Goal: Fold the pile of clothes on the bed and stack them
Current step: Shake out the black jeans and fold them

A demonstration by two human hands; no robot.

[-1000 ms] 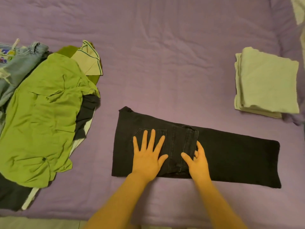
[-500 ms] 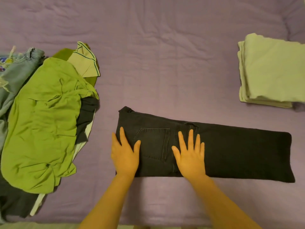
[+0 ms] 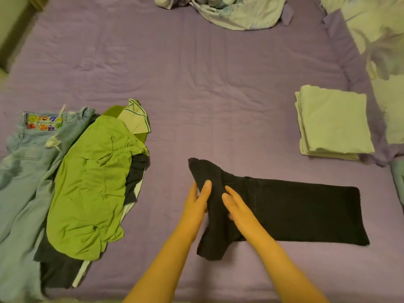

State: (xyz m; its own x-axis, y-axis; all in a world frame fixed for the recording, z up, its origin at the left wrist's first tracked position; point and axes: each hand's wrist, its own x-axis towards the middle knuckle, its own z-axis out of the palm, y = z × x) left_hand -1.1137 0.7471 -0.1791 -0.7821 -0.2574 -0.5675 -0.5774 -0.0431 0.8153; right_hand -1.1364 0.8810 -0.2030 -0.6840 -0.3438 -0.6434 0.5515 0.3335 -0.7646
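Note:
Black jeans (image 3: 295,211) lie folded lengthwise on the purple bed (image 3: 196,84), legs stretching to the right. Their waist end is lifted off the bed and bunched between my hands. My left hand (image 3: 197,202) holds that raised end from the left, thumb on the near face and fingers behind the cloth. My right hand (image 3: 235,203) holds it from the right, fingers pointing up along the fabric. An unfolded pile lies at the left: a green shirt (image 3: 91,182) on top, light blue jeans (image 3: 26,171) beside it, dark clothes underneath. A folded pale green stack (image 3: 334,123) sits at the right.
A crumpled pale patterned sheet (image 3: 229,9) lies at the far edge of the bed. Pillows or bedding (image 3: 384,51) line the right side. The bed's near edge runs along the bottom of the view.
Both hands lay flat on the waist of the black jeans before. Now they hold the waist end raised off the bed and turned toward the right. The camera has tilted up.

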